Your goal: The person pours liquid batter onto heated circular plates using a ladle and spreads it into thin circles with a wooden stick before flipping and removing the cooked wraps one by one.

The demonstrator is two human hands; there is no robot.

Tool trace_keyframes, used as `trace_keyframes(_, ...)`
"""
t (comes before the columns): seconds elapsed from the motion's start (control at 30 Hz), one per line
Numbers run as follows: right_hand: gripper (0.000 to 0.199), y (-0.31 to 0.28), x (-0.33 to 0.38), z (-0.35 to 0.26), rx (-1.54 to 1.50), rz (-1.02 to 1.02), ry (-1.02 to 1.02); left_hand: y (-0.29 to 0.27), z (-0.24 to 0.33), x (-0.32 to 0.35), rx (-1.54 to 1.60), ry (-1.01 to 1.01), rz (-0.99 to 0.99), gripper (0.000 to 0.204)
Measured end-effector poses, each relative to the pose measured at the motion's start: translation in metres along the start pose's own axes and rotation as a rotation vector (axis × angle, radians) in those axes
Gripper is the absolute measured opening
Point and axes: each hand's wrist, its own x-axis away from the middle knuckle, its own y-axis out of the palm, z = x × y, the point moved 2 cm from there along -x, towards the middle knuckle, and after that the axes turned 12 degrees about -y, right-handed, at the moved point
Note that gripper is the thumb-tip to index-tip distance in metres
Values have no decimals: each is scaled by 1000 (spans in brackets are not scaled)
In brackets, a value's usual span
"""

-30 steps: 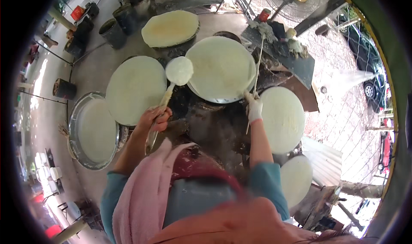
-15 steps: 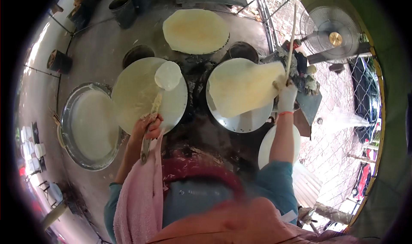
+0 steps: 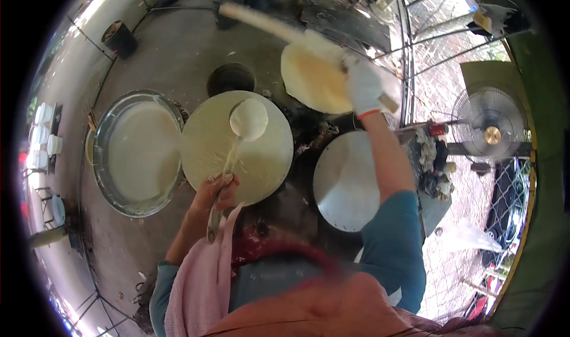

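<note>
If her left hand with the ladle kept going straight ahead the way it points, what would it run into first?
Likely the round cream sheet stretched just ahead; the left hand already holds the ladle over it. Beyond lies a dark round hole. Depth is uncertain.

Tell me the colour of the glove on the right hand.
White, with an orange band at the wrist; the right hand shows in the head view.

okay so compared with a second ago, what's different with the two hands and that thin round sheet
The gloved right hand has lifted the thin round sheet off the right-hand steamer on a long stick and carried it up and away from the person; that steamer top now lies bare. The left hand still holds the ladle over the batter-coated middle steamer. The batter basin stays put.
</note>
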Motion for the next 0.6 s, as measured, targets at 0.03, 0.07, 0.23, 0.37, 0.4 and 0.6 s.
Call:
trace_keyframes(0.03, 31, 41, 4, -8, 63, -75, -52, 3, 3, 2, 16, 6, -20, 22)
trace_keyframes(0.07, 34, 67, 5, -28, 26, -160, -53, 4, 5, 7, 19, 24, -12, 22)
trace_keyframes(0.23, 35, 187, 55, -68, -97, -204, -118, 3, 7, 21, 31, 97, 57, 22)
trace_keyframes(0.37, 29, 189, 54, -59, -156, -175, -18, -4, -2, 15, 10, 147, 106, 28)
trace_keyframes(0.4, 29, 190, 57, -56, -159, -173, -16, -2, -3, 15, 7, 147, 108, 28)
trace_keyframes(0.6, 31, 152, 82, -59, -321, -168, 128, 38, -21, 14, -99, 202, 166, 28)
